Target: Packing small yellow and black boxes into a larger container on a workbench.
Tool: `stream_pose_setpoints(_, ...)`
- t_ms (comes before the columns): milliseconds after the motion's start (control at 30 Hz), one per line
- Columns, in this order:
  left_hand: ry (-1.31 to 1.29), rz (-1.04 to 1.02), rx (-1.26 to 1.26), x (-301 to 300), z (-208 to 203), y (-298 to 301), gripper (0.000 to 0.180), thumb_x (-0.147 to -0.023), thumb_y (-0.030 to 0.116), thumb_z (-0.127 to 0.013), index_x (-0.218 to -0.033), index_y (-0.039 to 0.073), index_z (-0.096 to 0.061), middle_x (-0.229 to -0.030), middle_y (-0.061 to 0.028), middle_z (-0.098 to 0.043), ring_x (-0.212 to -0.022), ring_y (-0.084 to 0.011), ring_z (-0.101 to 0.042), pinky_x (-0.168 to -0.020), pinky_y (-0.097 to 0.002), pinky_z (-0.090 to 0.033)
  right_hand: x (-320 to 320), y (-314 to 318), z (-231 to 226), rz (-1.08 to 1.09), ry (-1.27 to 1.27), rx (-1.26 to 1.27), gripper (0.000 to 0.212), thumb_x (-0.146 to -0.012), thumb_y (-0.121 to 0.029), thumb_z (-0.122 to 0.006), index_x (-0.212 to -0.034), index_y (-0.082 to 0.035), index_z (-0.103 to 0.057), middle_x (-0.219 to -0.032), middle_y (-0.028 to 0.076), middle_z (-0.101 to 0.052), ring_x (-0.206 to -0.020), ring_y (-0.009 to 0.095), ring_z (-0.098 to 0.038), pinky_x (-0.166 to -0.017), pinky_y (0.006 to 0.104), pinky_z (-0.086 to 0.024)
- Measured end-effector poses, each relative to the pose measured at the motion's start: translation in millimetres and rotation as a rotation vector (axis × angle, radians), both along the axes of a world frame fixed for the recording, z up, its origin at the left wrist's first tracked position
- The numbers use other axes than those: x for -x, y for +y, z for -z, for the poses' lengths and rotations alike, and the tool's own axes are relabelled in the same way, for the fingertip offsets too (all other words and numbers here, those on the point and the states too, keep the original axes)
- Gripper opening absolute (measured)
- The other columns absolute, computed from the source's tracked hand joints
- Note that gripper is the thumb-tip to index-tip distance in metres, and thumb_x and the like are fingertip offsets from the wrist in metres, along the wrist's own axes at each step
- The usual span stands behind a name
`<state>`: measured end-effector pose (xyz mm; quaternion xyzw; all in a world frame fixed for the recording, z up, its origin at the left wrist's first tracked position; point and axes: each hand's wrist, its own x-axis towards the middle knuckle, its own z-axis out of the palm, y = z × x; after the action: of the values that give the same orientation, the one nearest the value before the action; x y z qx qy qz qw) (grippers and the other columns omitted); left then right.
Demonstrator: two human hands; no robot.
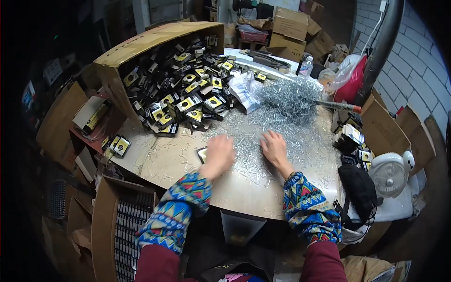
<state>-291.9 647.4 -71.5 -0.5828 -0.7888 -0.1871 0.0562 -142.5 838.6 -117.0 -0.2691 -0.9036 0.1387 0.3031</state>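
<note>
My left hand (220,154) is over the near middle of the table, blurred by motion with its fingers pointing away from me. A small black, white and yellow box (202,154) shows at its left edge; whether the fingers grip it I cannot tell. My right hand (274,146) rests palm down among thin loose metal pins (251,162), its fingers stretched out and slightly apart. Beyond it rises a tangled heap of the same silvery pins (293,101). Many small yellow-and-black boxes (188,101) spill toward me from a large tipped carton (155,42).
A white crumpled bag (244,91) lies between boxes and heap. A red-ended rod (347,106) sticks out of the heap. On the right are a white fan (389,175) and a black pouch (357,183). Below left, an open carton (105,225) holds rows of packed boxes.
</note>
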Motion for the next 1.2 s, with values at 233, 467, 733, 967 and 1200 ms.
stream_pose_setpoints(233,0.105,-0.172,0.174,-2.9,34.8,52.8,0.041,-0.091,0.027,-0.055,-0.130,0.017,-0.050,-0.130,-0.0176,-0.050,-0.119,-0.0437,-0.047,-0.093,-0.0511,-0.044,-46.8,-18.7,-21.1,0.150,-0.358,0.065,0.042,-0.089,-0.040,-0.061,-0.122,-0.013,-0.061,-0.133,0.017,-0.052,-0.126,0.042,-0.042,-0.099,0.0632,-0.034)
stream_pose_setpoints(467,-0.052,0.178,0.270,4.7,22.3,50.1,0.041,-0.090,0.035,-0.057,-0.126,0.017,-0.054,-0.133,-0.0123,-0.048,-0.124,-0.0362,-0.044,-0.094,-0.0553,-0.041,-57.5,-18.2,3.6,-0.007,-0.244,-0.020,0.045,-0.088,-0.037,-0.064,-0.124,-0.010,-0.060,-0.133,0.018,-0.050,-0.124,0.037,-0.045,-0.100,0.0599,-0.033)
stream_pose_setpoints(733,-0.082,-0.363,-0.198,38.0,-16.5,-18.8,0.040,-0.095,0.036,-0.052,-0.113,0.001,-0.058,-0.108,-0.0198,-0.060,-0.103,-0.0369,-0.056,-0.085,-0.0493,-0.047,-63.1,-63.0,-11.0,-0.055,-0.061,-0.150,0.033,-0.087,-0.023,-0.066,-0.114,-0.005,-0.065,-0.121,0.019,-0.059,-0.119,0.040,-0.048,-0.100,0.0450,-0.042)
stream_pose_setpoints(967,-0.394,-0.425,0.141,3.4,-14.5,-53.6,0.072,-0.085,0.048,-0.064,-0.135,0.003,-0.037,-0.125,-0.0251,-0.045,-0.111,-0.0445,-0.052,-0.089,-0.0532,-0.046,-39.9,-133.2,-23.9,-0.200,-0.221,-0.150,0.025,-0.087,-0.023,-0.064,-0.109,-0.010,-0.066,-0.112,0.013,-0.060,-0.108,0.033,-0.052,-0.091,0.0443,-0.045)
stream_pose_setpoints(1200,-0.288,-0.429,0.163,21.1,9.4,-22.3,0.072,-0.078,0.027,-0.074,-0.136,0.007,-0.036,-0.124,-0.0232,-0.052,-0.116,-0.0416,-0.051,-0.091,-0.0521,-0.047,-67.3,-154.3,-16.4,-0.261,-0.345,-0.146,0.039,-0.097,-0.030,-0.052,-0.133,-0.016,-0.053,-0.143,0.017,-0.043,-0.134,0.041,-0.037,-0.104,0.0610,-0.033)
